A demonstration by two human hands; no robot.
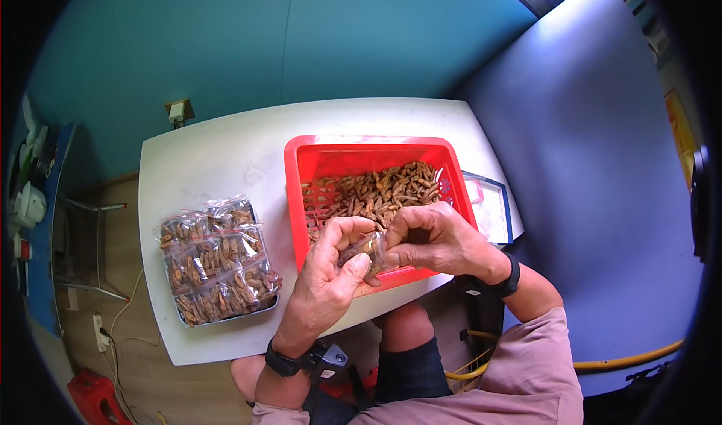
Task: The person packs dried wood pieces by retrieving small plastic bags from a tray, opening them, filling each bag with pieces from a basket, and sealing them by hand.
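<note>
My left hand is wrapped around a small clear plastic bag with brown dried pieces inside. The fingers of my right hand are pinched together at the bag's right edge. Both hands are over the near rim of a red plastic basket. Loose brown dried pieces, knobbly like dried roots, lie heaped in it. To the left, a tray holds rows of filled zip bags.
The basket and tray stand on a white table against a teal wall. A blue-edged white tray is partly hidden behind the basket. A grey-blue panel rises at the right. A red stool is on the floor.
</note>
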